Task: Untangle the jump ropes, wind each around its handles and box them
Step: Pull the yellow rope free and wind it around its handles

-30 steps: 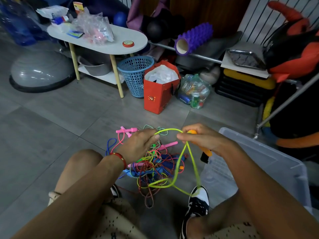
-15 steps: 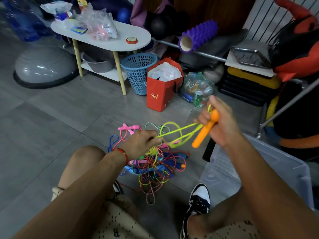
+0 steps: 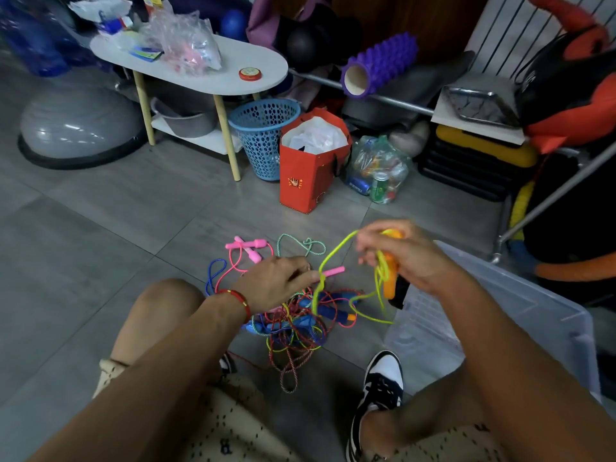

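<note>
The yellow-green rope (image 3: 335, 258) ran from my right hand (image 3: 410, 258), where several loose loops of it lay around the orange handle (image 3: 389, 278), across and down to my left hand (image 3: 276, 285), and on into the tangle below. My right hand was closed around the orange handle, which stood roughly upright, its top showing above my fingers and its lower end showing below the palm; the hand was blurred, so the exact finger placement could not be read. My left hand, palm down, pinched the same rope at the fingertips, just above the heap. The rope was thin, smooth and bright, with one slack loop hanging below the handle toward the clear plastic box (image 3: 500, 325) on my right. The tangle of jump ropes (image 3: 296, 325) lay on the grey tiled floor (image 3: 100, 228) between my knees: red, blue, pink and green cords knotted together, a twisted red-and-white loop trailing nearest me, blue handles (image 3: 333, 315) with orange tips buried in it, and pink handles (image 3: 248, 246) lying at its far edge. A red bracelet (image 3: 241, 300) circled my left wrist. Beyond the heap stood a red paper bag (image 3: 310, 171), a blue basket (image 3: 263, 135) and a white oval table (image 3: 213, 75).
</note>
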The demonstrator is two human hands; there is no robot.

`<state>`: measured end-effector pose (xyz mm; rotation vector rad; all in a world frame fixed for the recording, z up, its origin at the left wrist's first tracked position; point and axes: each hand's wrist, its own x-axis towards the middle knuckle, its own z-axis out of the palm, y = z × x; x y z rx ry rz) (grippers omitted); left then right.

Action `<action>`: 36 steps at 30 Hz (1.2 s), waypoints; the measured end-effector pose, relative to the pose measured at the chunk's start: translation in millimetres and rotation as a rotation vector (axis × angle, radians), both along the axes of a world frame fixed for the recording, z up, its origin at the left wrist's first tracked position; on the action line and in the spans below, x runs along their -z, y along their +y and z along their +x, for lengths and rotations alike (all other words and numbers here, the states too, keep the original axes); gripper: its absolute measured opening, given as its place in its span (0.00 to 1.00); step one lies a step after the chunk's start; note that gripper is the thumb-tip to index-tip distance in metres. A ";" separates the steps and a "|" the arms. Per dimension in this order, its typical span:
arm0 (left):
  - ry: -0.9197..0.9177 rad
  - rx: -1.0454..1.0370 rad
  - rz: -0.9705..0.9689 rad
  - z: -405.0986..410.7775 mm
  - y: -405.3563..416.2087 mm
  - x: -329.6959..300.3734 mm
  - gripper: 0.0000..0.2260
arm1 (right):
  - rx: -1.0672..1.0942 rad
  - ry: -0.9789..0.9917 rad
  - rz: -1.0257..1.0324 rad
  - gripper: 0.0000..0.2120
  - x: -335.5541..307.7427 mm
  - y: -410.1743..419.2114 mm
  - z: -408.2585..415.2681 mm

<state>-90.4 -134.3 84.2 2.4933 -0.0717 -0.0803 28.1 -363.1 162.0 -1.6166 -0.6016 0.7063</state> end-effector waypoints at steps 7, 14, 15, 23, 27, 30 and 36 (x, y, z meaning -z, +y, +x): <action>0.020 -0.123 0.059 -7.6 34.0 0.5 0.21 | 0.208 0.053 0.132 0.10 -9.7 -36.4 24.2; -0.220 -0.150 -0.118 -14.9 46.1 -58.7 0.09 | 0.047 -0.245 -0.459 0.08 11.9 -16.4 11.1; -0.263 -0.121 -0.109 -14.5 44.1 -71.3 0.10 | 0.053 -0.331 -0.540 0.08 18.3 -12.3 14.4; -0.499 0.037 0.003 -2.3 30.8 -181.1 0.09 | -0.023 -0.729 -0.854 0.21 18.5 14.3 15.8; -0.478 0.098 0.199 12.7 32.6 -202.2 0.06 | 0.016 -0.579 -0.233 0.22 -28.1 28.8 6.5; -0.459 0.056 0.179 18.5 31.7 -205.5 0.05 | -0.048 -0.487 0.011 0.19 -73.3 47.5 -8.7; -0.400 0.021 0.075 16.9 33.1 -201.5 0.04 | -0.097 -0.683 -0.093 0.09 -100.6 72.1 -21.2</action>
